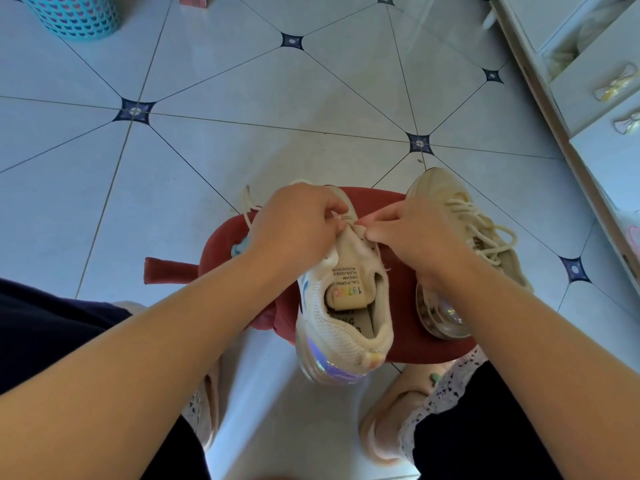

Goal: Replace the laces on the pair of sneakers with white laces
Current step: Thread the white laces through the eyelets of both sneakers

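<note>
As we steady the sneaker [343, 306] on the red stool [401, 306], our left hand [298, 220] grips its tongue while right hand [415, 233] fingers pinch the lace [247, 211] at the eyelets, apparently working it; the second sneaker [460, 216], cream-laced, lies just beside.

Floor [242, 81]: pale tiles with dark diamond insets at the joints. A teal perforated basket [72, 13] stands far left. A red round stool [377, 204] is at centre. A white drawer cabinet [588, 64] with bow-shaped handles [614, 86] runs along the right. Pink slippers [388, 420] are on the feet below.
</note>
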A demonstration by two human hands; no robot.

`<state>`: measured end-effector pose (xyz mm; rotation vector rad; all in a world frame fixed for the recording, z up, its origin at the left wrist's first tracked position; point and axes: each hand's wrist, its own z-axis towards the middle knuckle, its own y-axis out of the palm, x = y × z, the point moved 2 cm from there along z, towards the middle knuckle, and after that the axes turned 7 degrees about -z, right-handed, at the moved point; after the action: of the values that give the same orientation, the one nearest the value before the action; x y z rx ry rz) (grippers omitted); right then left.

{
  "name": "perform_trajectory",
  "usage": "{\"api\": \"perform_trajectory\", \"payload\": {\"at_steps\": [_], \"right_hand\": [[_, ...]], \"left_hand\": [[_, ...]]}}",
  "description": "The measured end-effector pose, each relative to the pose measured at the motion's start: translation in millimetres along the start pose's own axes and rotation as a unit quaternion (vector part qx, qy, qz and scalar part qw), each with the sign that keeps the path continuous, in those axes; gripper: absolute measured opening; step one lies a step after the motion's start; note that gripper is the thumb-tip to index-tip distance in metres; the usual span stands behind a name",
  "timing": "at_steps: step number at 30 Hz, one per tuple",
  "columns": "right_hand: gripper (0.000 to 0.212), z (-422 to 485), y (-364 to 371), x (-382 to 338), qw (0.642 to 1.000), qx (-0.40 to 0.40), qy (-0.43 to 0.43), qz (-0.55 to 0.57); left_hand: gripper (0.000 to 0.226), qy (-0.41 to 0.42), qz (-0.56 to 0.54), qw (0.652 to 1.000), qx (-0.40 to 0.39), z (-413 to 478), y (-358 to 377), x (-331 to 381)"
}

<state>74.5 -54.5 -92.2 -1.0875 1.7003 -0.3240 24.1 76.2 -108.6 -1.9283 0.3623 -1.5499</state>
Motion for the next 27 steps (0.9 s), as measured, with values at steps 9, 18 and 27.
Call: {"api": "perform_trajectory", "payload": {"at_steps": [9, 18, 27], "right_hand": [[0.010, 2, 4, 9, 0.994, 0.011, -0.002, 0.105], [0.017, -1, 4, 9, 0.992, 0.014, -0.026, 0.120], [0.017, -4, 7, 10, 0.991, 0.038, -0.023, 0.128]], "left_hand": [[0.006, 0.010, 0.045, 0.999, -0.009, -1, 4, 3], [0.007, 0.017, 0.041, 0.999, 0.013, -1, 6, 4], [0.009, 0.047, 0.081, 0.996, 0.014, 0, 12, 7]]}}
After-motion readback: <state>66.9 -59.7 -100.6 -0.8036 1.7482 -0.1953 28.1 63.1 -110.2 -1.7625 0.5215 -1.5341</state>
